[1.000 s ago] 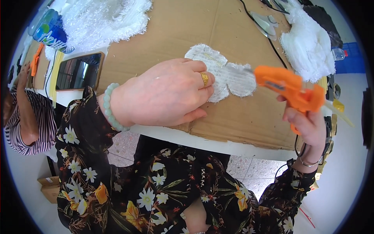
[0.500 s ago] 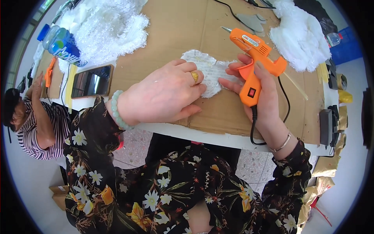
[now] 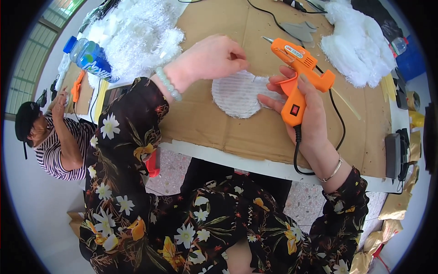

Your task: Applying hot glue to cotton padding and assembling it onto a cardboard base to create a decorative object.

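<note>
The right hand grips an orange glue gun and hides part of the white cloth piece lying on the cardboard. The left hand curls by its far edge, fingertips hidden; I can't tell if it pinches anything.

The glue gun is smooth plastic, the cutout ribbed cloth.
</note>
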The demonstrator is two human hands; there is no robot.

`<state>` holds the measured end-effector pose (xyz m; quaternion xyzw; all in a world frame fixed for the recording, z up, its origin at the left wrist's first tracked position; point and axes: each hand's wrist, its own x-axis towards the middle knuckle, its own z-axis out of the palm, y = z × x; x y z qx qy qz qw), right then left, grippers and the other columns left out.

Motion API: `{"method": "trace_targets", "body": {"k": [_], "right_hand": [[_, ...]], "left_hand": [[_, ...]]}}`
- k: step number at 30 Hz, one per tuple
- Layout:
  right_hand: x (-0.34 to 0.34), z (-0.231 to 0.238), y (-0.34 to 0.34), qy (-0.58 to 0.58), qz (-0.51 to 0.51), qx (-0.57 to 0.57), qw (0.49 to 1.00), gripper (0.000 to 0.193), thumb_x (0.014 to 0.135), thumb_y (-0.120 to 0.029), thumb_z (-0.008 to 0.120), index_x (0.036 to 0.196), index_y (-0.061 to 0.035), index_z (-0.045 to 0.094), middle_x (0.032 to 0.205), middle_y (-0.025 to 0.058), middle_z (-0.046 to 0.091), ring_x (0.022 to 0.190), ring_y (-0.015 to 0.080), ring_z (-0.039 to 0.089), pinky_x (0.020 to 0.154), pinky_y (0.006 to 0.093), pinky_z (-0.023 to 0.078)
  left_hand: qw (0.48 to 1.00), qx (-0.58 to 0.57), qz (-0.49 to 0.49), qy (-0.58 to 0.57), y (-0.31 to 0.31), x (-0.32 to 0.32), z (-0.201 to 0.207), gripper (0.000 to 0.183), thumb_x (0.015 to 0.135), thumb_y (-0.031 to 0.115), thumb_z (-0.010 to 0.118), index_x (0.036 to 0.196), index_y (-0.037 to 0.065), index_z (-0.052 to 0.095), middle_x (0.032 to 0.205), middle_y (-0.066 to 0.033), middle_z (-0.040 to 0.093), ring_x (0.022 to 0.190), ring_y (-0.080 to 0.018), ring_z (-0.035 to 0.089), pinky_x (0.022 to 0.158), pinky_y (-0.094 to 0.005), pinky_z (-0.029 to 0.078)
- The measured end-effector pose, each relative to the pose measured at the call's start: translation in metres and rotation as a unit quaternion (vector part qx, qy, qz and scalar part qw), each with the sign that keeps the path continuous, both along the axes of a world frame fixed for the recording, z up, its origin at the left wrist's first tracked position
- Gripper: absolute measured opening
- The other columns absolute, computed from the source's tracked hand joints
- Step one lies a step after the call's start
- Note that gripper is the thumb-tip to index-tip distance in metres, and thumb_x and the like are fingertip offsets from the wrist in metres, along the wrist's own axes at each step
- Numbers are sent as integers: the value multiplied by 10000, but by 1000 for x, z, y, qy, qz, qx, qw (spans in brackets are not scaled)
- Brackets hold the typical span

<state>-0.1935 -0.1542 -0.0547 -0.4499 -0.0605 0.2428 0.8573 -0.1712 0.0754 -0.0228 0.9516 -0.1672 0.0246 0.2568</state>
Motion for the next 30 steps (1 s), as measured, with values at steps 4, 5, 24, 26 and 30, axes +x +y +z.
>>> {"method": "trace_targets", "body": {"k": [4,5,24,26,30], "right_hand": [[1,1,-2,-6,-7,-12,1000,434,953,-306,413,1242,16,445,1053,133,569,999,215,547,893,470,500],[0,0,-3,-6,-4,-10,1000,435,952,-309,417,1239,17,447,1050,132,569,992,216,549,893,469,500],[-2,6,-1,-1,-1,-24,1000,434,956,-309,425,1235,23,447,1052,132,558,992,224,554,895,452,501],[-3,6,0,2,-4,-24,1000,433,956,-306,425,1235,25,446,1048,137,558,994,227,557,896,454,500],[-2,6,-1,2,5,-23,1000,429,957,-296,425,1233,31,444,1038,154,559,1000,237,565,900,457,498]], "left_hand": [[996,59,-45,55,-7,12,-2,200,773,205,648,824,16,689,792,-130,663,731,-280,627,672,-366,491],[994,59,-61,65,-6,13,-2,197,771,201,651,820,14,686,778,-126,659,716,-279,622,665,-368,488],[937,152,-219,-226,2,-40,-5,234,697,220,728,858,78,635,895,-17,618,1013,-234,540,933,-419,381],[932,168,-227,-228,-1,-45,-6,381,680,291,744,961,65,620,905,-29,626,1011,-244,540,946,-433,371],[940,160,-223,-202,-7,-50,-6,480,675,338,746,1039,61,600,939,-52,622,1013,-255,539,953,-431,367]]}}
